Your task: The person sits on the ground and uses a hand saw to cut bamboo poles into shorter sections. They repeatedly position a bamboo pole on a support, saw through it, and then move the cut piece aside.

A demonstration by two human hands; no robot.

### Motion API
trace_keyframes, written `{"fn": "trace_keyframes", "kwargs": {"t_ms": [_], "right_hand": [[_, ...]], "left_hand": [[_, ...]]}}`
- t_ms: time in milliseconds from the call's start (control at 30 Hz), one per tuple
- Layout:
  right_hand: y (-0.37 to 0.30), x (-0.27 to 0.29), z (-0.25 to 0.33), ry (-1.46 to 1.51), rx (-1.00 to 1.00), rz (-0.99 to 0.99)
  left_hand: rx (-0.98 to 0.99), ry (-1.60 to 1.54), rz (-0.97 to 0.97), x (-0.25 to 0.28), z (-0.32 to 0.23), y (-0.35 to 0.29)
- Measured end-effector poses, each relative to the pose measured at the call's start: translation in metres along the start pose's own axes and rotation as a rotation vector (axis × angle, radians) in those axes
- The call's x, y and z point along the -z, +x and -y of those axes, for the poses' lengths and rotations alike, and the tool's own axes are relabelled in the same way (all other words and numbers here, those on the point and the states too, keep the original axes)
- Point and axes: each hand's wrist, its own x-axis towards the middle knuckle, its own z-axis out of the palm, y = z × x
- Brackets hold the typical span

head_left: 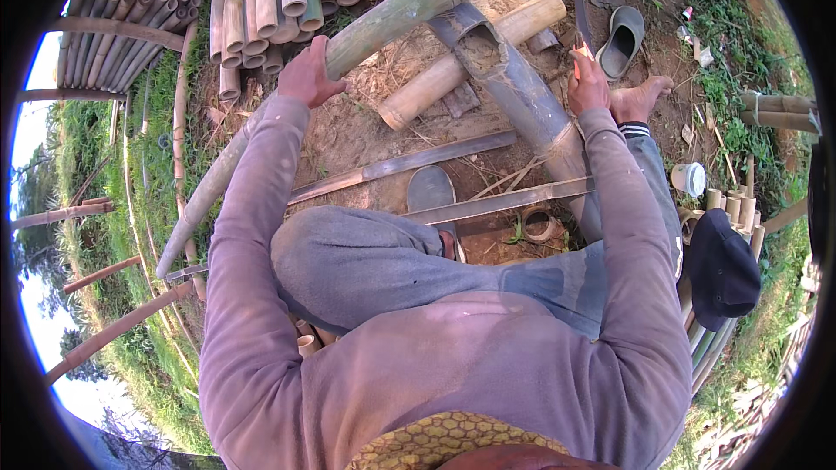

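My left hand [307, 75] grips a long green bamboo pole [409, 5] that arcs from the upper right down to the lower left. My right hand [588, 81] is closed on the handle of a long dark knife [581, 10] whose blade points away from me. Between the hands lies a thick grey bamboo stem [514, 87] with a rectangular notch cut into it. A tan bamboo piece [466, 61] lies crossed under it. My bare right foot [638, 97] rests on the soil beside the knife hand.
Cut bamboo poles [261, 0] are stacked at the top left. Split bamboo strips [409, 163] lie on the dirt by my knees. A grey sandal [620, 41], a dark cap [721, 265], a white cup [688, 178] and short bamboo rings [538, 224] lie to the right.
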Motion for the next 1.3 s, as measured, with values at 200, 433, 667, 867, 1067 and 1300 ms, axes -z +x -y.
{"fn": "trace_keyframes", "kwargs": {"t_ms": [200, 433, 667, 867, 1067, 1300], "right_hand": [[-0.051, 0.031, 0.041, 0.221, 0.028, -0.02], [-0.06, 0.065, 0.09, 0.126, -0.139, 0.534], [-0.08, 0.066, 0.106, -0.051, 0.005, 0.302], [-0.121, -0.05, 0.177, 0.794, -0.553, 0.497], [-0.093, -0.14, 0.193, 1.469, -1.539, 0.327], [-0.091, -0.138, 0.201, 1.709, -1.615, 0.239]], "left_hand": [[0.017, -0.039, -0.072, -0.002, 0.002, -0.005], [-0.017, -0.073, -0.102, 0.005, 0.0, -0.009], [-0.02, -0.079, -0.033, -0.007, -0.013, -0.037], [-0.073, -0.082, -0.101, -0.013, -0.01, -0.036], [-0.028, -0.112, -0.053, -0.003, -0.016, -0.035], [-0.064, -0.136, -0.109, -0.006, -0.016, -0.034]]}}
